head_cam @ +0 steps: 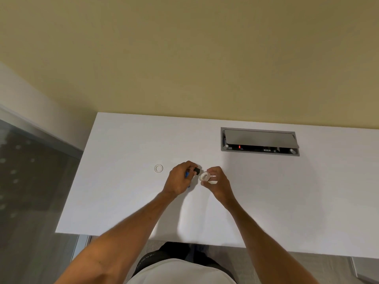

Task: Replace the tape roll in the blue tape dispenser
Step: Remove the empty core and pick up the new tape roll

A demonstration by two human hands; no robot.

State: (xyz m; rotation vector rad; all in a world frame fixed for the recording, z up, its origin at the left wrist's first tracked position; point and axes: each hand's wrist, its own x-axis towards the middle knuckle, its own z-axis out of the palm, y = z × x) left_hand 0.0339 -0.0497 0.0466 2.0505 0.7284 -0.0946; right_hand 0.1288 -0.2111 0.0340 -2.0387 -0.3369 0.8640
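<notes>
Seating the fresh tape roll (205,177) looks like the step in hand: it is pinched between thumb and fingers of the right hand (217,181), held just above the white desk (127,201) and right beside the blue tape dispenser (187,175). The left hand (180,179) is closed around that dispenser, so only slivers of blue and a black part (196,171) at its near-roll end show (core or cutter, I cannot tell). To do it well, I judge the dispenser should be held steady with its opening turned toward the roll, the roll kept square to the slot, and the loose end facing the cutter before it goes in. A small white ring (158,168), probably the spent core, lies on the desk left of both hands, well clear. Farther back sits a grey cable hatch (259,140), its lid tilted open
</notes>
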